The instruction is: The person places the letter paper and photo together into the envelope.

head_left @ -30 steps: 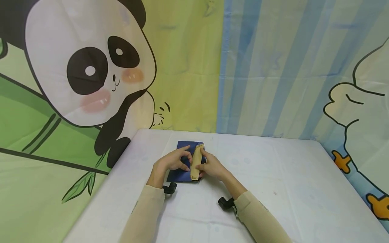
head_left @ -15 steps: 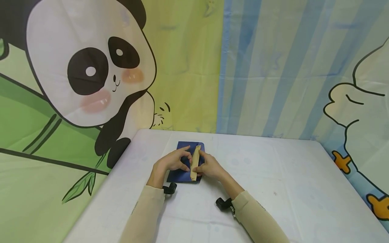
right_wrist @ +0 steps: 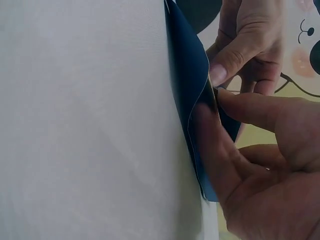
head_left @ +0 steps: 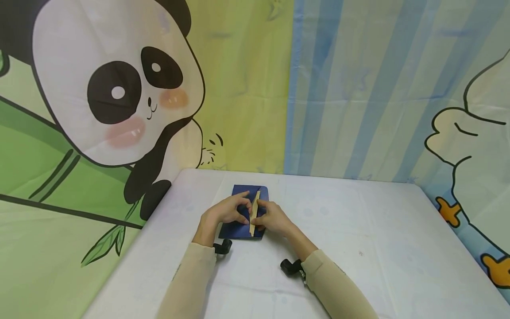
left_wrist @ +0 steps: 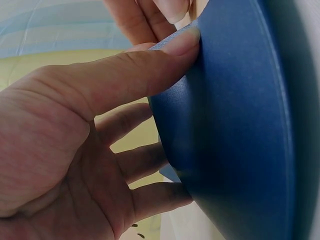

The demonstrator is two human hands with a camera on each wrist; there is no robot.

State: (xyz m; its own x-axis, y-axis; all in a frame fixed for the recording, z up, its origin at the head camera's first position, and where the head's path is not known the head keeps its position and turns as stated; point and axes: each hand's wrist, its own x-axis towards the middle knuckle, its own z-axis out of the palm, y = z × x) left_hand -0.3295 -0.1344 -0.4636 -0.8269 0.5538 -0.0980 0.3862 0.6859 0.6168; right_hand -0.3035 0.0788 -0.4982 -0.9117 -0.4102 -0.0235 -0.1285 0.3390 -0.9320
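A dark blue envelope lies on the white table, a flap with rounded corners spread at its right side. From its mouth shows a narrow strip of a tan card, decorated near the ends. My left hand pinches the envelope's edge; in the left wrist view the thumb presses the blue face, the other fingers behind it. My right hand holds the card's right edge between thumb and fingers. In the right wrist view its fingers lie over the flap, and most of the card is hidden.
The white tabletop spreads around the envelope, wide on the right. Behind stands a cloth backdrop with a panda print. A black wrist camera sits at the right cuff, another black camera at the left.
The tan card has slid left into the envelope, its showing strip now much narrower. My right hand has moved left with it, while the left hand stays in place.
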